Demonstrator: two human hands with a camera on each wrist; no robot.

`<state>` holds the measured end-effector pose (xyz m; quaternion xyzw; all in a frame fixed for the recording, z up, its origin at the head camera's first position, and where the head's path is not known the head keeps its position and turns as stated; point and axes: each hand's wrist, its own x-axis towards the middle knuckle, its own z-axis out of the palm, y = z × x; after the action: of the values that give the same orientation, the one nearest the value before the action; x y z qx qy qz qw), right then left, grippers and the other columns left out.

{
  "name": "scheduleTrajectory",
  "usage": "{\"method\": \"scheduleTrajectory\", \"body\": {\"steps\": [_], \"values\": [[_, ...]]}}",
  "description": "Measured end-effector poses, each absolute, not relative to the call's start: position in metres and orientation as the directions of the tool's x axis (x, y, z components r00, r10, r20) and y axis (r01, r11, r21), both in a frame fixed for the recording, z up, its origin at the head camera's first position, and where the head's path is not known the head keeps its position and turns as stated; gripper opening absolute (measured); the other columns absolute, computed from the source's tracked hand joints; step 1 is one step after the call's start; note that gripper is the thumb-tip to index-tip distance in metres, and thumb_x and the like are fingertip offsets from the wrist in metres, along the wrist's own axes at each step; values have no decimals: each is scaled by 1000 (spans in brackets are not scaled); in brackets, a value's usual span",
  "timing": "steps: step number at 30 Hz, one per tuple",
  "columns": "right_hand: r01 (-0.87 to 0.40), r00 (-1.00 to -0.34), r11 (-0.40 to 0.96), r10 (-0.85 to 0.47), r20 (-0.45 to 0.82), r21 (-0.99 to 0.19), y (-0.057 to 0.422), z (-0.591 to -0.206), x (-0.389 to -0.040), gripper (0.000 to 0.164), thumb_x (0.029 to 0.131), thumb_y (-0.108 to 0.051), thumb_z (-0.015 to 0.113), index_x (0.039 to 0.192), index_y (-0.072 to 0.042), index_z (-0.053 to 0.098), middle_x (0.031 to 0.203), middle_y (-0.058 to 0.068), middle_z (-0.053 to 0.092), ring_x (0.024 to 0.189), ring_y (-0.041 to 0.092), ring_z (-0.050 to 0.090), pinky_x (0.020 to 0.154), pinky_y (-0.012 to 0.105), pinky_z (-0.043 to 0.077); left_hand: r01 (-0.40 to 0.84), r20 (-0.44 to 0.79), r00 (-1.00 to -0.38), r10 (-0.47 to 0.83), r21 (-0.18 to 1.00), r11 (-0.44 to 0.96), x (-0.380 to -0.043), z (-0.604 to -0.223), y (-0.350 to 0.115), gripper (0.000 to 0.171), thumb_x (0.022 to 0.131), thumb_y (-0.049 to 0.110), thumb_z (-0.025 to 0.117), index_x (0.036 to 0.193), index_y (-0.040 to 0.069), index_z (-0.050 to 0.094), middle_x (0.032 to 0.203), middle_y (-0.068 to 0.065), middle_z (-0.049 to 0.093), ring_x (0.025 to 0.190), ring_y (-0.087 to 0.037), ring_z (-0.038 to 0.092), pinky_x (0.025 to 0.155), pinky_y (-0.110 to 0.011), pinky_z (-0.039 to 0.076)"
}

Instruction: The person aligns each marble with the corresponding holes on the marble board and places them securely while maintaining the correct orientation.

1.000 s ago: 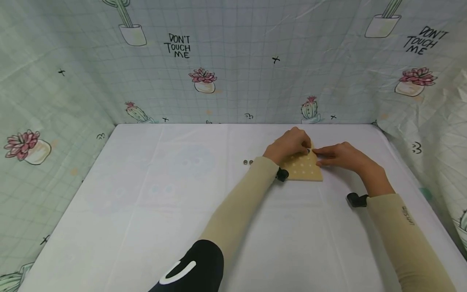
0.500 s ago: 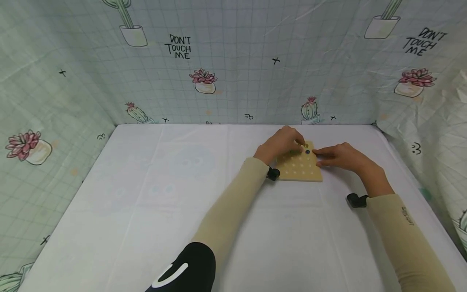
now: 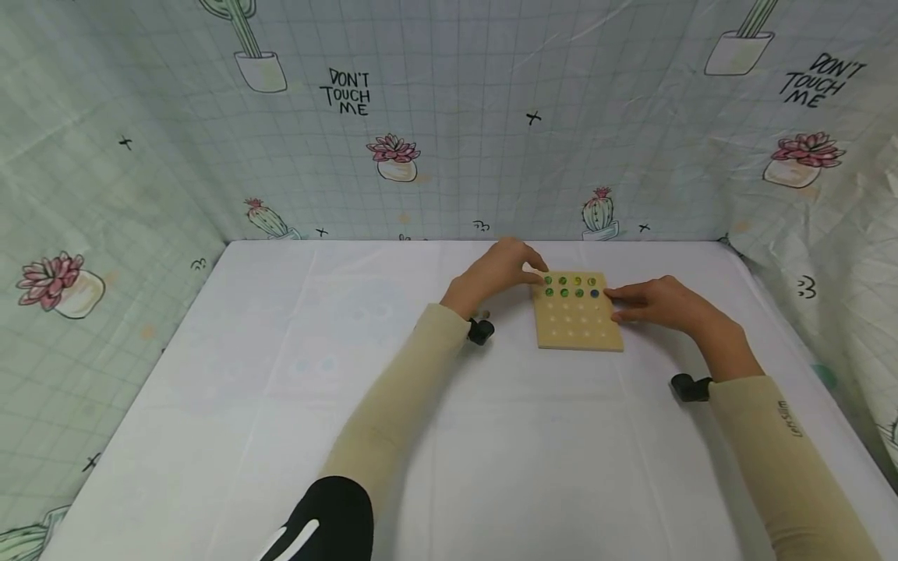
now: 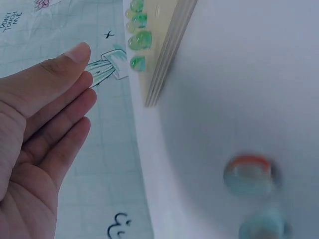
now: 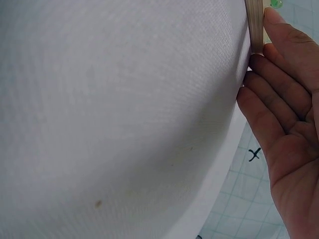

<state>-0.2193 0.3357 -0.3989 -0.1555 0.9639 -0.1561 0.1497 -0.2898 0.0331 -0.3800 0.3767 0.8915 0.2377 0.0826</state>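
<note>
A light wooden board with rows of small dimples lies near the table's far edge. Its two far rows carry green glass marbles and one dark blue marble at the right end. My left hand hovers at the board's far left corner; in the left wrist view nothing shows between its loosely bent fingers. At the board's right edge, the thumb and fingers of my right hand touch its side. Two loose glass marbles, one with an orange streak, lie on the table below my left hand.
A white cloth covers the table. Behind it hangs a curtain with printed cacti, and it runs along both sides. Each wrist wears a small black camera, such as the left wrist camera.
My left hand has moved left from over the board's far right part to its left corner, uncovering the two rows of marbles. My right hand has stayed at the board's right edge.
</note>
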Motion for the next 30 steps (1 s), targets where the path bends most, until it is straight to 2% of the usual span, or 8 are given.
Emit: {"method": "scheduleTrajectory", "body": {"steps": [9,16,23,30], "values": [[-257,-906,895,-354,-230,-365,336,-397,-218,60,93,-42,74,143,-11,59,143,19,56,134,47,49,108,64,40,662,68,-687,723,470,585,-288,-376,-8,28,90,22,79,115,9,78,118,-1,75,114,-18,66,94,-27,52],[-245,-908,895,-346,-235,-373,335,-399,-219,61,92,-42,74,142,-11,59,143,19,56,135,46,48,108,64,40,662,82,-675,733,505,553,-285,-378,-41,28,90,20,80,114,6,78,114,-5,76,110,-21,69,92,-30,55],[-242,-909,900,-341,-238,-363,335,-399,-219,62,93,-43,74,143,-12,59,144,18,56,135,45,48,109,63,40,671,117,-662,741,534,515,-281,-387,-66,25,90,19,80,111,6,79,110,-5,77,108,-20,70,95,-41,56],[-234,-910,901,-335,-245,-365,335,-399,-219,63,93,-44,74,144,-11,58,144,19,55,136,46,47,109,64,39,697,148,-640,754,525,489,-274,-397,-76,22,91,19,79,110,8,80,110,-2,77,108,-17,70,95,-36,56]]}}
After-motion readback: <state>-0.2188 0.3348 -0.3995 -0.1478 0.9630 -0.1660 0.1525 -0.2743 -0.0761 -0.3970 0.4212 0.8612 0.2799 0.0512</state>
